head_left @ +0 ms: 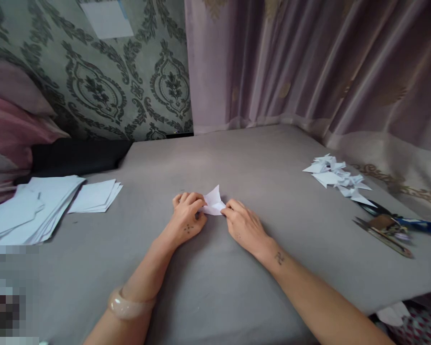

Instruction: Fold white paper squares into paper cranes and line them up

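A small white sheet of folded paper (214, 201) is held between my two hands, just above or on the grey cloth surface (222, 278). One pointed flap of it stands up at the back. My left hand (189, 213) pinches its left side, thumb below and fingers curled above. At the right corner, the thumb and fingers of my right hand (244, 221) are closed on the paper. The fingertips partly hide both edges.
To the left lie a pile of large white sheets (32, 206) and a smaller stack of square papers (93, 196), near a black cloth (79, 155). Several folded paper pieces (335, 177) are heaped at the right, beside scissors with blue handles (418, 225) and a pointed tool (384, 239).
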Available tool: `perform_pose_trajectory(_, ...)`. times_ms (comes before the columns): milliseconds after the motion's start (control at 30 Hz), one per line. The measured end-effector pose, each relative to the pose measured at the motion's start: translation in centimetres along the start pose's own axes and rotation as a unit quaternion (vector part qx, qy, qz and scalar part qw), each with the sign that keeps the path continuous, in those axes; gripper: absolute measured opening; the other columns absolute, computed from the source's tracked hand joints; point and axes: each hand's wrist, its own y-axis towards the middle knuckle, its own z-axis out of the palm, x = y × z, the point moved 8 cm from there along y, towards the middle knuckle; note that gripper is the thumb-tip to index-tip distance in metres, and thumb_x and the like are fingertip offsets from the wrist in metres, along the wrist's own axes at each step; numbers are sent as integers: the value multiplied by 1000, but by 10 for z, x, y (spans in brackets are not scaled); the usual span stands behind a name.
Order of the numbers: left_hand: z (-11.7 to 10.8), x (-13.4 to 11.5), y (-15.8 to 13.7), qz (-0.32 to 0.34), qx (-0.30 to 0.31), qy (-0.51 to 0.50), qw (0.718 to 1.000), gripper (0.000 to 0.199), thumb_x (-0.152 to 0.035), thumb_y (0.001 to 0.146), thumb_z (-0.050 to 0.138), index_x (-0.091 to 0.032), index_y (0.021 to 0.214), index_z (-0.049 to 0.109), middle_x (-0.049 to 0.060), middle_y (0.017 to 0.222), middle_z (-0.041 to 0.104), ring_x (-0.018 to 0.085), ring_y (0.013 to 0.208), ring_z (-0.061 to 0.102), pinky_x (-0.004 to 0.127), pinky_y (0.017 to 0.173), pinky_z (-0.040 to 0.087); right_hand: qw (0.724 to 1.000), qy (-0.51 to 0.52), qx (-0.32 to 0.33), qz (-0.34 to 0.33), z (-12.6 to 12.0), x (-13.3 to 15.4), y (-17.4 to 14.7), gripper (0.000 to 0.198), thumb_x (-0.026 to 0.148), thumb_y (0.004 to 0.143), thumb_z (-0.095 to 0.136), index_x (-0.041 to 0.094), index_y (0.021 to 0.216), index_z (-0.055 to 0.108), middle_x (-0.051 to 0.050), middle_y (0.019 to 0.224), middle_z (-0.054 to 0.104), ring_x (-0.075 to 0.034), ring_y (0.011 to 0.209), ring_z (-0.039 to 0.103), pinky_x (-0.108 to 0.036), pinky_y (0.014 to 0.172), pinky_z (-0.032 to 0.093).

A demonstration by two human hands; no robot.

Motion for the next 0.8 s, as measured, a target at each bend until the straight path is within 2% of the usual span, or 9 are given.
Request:
perform_pose_trajectory(100,-3,-2,0,22,-38,7,999,22,-7,72,53,-23,83,63,5,108,58,23,99,49,44,91,30,1000,-4,24,0,1,2,-2,28,8,90,39,20,94,65,-5,94,58,-16,86,55,-27,63,38)
perform_pose_trajectory(200,-7,0,-1,20,-84,21,996,30,-13,78,56,-27,104,61,9,120,49,25,104,46,44,90,33,999,-3,39,-3,0,4,-4,29,8,90,39,20,97,64,-5,97,58,-17,89,55,-28,65,39)
perform_pose_trajectory(267,-9,5,-2,-5,-115,18,993,42,-20,80,60,-23,121,51,13,118,47,26,103,47,43,89,37,999,4,47,-6,0,5,-6,29,8,90,39,20,101,64,-6,99,57,-17,91,54,-28,68,40)
perform_pose_trajectory(333,-9,11,-2,-24,-126,-4,992,42,-25,81,61,-18,120,47,12,108,51,24,97,50,40,84,42,998,16,55,-10,0,5,-7,30,8,90,39,20,103,63,-6,100,57,-17,92,54,-27,70,41)
perform_pose_trajectory(433,3,9,0,-7,-69,-52,996,17,-24,86,56,-18,101,53,6,91,57,19,84,54,33,76,45,998,29,61,-20,-2,6,-9,31,8,89,39,21,106,62,-6,101,56,-17,93,53,-27,72,41)
perform_pose_trajectory(500,12,3,1,21,-20,-68,997,7,-22,90,50,-19,92,56,5,90,59,17,83,56,31,76,46,997,35,65,-27,-5,6,-9,31,7,88,39,21,104,62,-5,99,55,-17,92,52,-27,72,41)
perform_pose_trajectory(633,19,-11,0,71,11,-68,995,18,-21,93,44,-19,95,61,7,99,63,18,88,58,32,80,47,994,62,89,-31,-9,3,-9,29,8,88,38,20,93,65,-5,95,56,-16,88,53,-26,70,41)
perform_pose_trajectory(800,22,-18,-2,103,46,-61,992,25,-18,94,40,-18,102,64,8,101,65,18,88,58,32,78,49,979,157,124,-29,-9,-10,-6,33,11,87,39,23,99,67,-4,104,59,-15,94,56,-26,78,42)
